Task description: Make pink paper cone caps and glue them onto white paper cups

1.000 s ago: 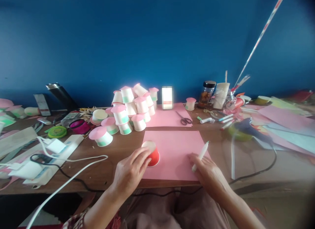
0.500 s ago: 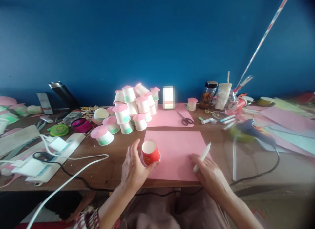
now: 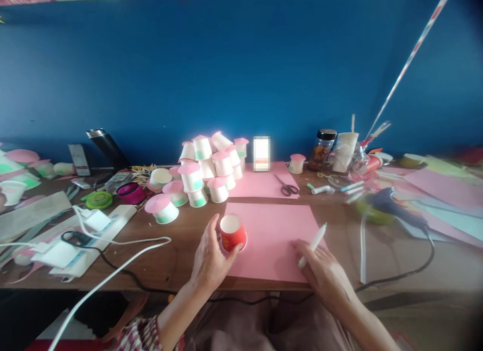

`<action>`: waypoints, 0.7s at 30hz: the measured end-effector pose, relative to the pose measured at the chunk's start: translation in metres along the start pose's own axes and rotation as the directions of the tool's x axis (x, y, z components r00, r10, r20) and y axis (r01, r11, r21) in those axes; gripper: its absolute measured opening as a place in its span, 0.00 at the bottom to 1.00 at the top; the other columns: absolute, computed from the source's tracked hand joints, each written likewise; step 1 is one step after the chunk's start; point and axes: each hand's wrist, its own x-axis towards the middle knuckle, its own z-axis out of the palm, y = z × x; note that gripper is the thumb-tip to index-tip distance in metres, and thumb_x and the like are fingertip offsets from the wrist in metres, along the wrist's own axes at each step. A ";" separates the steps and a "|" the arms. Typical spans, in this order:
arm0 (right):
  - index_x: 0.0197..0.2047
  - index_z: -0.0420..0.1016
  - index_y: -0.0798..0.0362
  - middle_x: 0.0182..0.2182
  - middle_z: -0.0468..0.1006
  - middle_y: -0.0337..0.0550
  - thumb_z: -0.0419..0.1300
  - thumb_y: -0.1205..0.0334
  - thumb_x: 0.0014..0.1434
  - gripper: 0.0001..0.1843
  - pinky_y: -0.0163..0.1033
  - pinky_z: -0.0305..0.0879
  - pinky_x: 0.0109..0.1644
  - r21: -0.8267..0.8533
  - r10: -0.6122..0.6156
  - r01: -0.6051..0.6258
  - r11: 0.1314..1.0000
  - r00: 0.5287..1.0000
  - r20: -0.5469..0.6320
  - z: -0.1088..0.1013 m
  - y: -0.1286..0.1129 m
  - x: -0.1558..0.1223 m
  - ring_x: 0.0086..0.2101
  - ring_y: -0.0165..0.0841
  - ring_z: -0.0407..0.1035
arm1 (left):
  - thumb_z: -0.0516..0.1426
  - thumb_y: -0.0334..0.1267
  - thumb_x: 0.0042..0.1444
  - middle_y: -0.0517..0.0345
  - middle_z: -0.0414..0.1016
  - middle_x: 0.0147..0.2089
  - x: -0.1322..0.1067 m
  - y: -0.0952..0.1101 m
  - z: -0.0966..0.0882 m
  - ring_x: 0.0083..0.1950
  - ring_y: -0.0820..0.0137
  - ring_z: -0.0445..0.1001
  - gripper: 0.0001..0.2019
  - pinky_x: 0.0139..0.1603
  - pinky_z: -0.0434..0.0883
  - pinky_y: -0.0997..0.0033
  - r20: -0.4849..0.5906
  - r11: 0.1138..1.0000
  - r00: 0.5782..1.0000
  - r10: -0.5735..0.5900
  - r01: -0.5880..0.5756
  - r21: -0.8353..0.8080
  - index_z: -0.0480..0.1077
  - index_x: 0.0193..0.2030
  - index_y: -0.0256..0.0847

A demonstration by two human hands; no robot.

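Note:
A red paper cup (image 3: 233, 233) stands upside down on the left part of a pink paper sheet (image 3: 271, 240). My left hand (image 3: 212, 253) curves round the cup, its thumb against the front and its fingers along the left side. In my right hand (image 3: 322, 268) is a white marker pen (image 3: 318, 236), its green tip pointing up and away. That hand rests at the right edge of the sheet, with the index finger stretched onto the paper. Behind the sheet rises a pile of white paper cups (image 3: 204, 165) topped with pink paper discs.
Black scissors (image 3: 289, 189) lie on another pink sheet (image 3: 260, 185). Loose markers (image 3: 352, 186), a lidded jar (image 3: 322, 147) and a glue gun (image 3: 392, 210) with its cord are to the right. A power strip (image 3: 123, 215) with white cables lies left.
The camera view has tilted up slightly and turned a little left, so everything sits lower and further right. Both hands keep about the same place against the sheet, cup and pen still held.

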 end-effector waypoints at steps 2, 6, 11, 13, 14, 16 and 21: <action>0.47 0.69 0.54 0.42 0.79 0.50 0.48 0.68 0.58 0.16 0.45 0.70 0.47 0.000 0.006 -0.006 1.000 1.000 -0.005 0.001 0.001 -0.001 0.45 0.40 0.73 | 0.62 0.49 0.48 0.35 0.60 0.62 -0.002 -0.003 -0.002 0.59 0.51 0.67 0.46 0.50 0.72 0.54 0.016 1.000 1.000 0.000 -0.001 0.012 0.42 0.67 0.37; 0.45 0.70 0.53 0.44 0.79 0.49 0.47 0.66 0.60 0.13 0.44 0.70 0.48 0.003 0.002 -0.002 1.000 1.000 0.014 0.000 0.001 -0.002 0.46 0.39 0.73 | 0.62 0.53 0.47 0.37 0.67 0.57 -0.010 -0.010 -0.011 0.55 0.52 0.70 0.48 0.50 0.71 0.53 0.085 0.998 0.996 -0.027 0.021 0.064 0.42 0.67 0.36; 0.46 0.69 0.53 0.44 0.79 0.49 0.47 0.65 0.61 0.13 0.43 0.71 0.47 -0.003 -0.007 0.008 1.000 0.999 0.038 -0.001 0.003 -0.002 0.45 0.38 0.73 | 0.62 0.49 0.49 0.44 0.73 0.51 -0.017 -0.011 -0.025 0.53 0.55 0.71 0.42 0.52 0.69 0.52 0.184 0.995 0.983 -0.010 -0.008 0.096 0.46 0.65 0.38; 0.46 0.69 0.53 0.44 0.79 0.49 0.47 0.66 0.61 0.13 0.43 0.71 0.46 -0.005 -0.006 0.007 1.000 0.999 0.036 -0.001 0.003 -0.002 0.45 0.38 0.73 | 0.62 0.47 0.50 0.45 0.74 0.50 -0.018 -0.009 -0.027 0.51 0.55 0.72 0.38 0.51 0.69 0.53 0.207 0.994 0.978 -0.011 -0.011 0.106 0.49 0.63 0.39; 0.45 0.69 0.53 0.44 0.79 0.49 0.47 0.66 0.61 0.13 0.43 0.71 0.46 -0.005 -0.004 0.004 1.000 0.999 0.033 -0.001 0.004 -0.002 0.45 0.38 0.73 | 0.61 0.46 0.50 0.46 0.74 0.49 -0.018 -0.008 -0.027 0.50 0.56 0.72 0.36 0.50 0.70 0.54 0.213 0.994 0.977 -0.008 -0.016 0.111 0.50 0.62 0.39; 0.45 0.69 0.53 0.44 0.79 0.49 0.47 0.66 0.60 0.13 0.43 0.71 0.46 -0.001 0.001 -0.001 1.000 1.000 0.028 -0.001 0.004 -0.003 0.44 0.38 0.74 | 0.61 0.44 0.51 0.46 0.73 0.50 -0.019 -0.007 -0.025 0.50 0.57 0.72 0.33 0.50 0.70 0.55 0.213 0.992 0.977 0.008 -0.035 0.125 0.53 0.60 0.39; 0.44 0.70 0.52 0.43 0.79 0.48 0.47 0.65 0.59 0.14 0.43 0.72 0.45 -0.016 0.007 -0.007 1.000 1.000 0.005 0.003 0.006 -0.003 0.43 0.38 0.74 | 0.59 0.44 0.53 0.46 0.72 0.47 -0.022 -0.005 -0.024 0.48 0.58 0.71 0.23 0.48 0.71 0.55 0.162 0.981 0.986 0.047 -0.076 0.179 0.60 0.52 0.38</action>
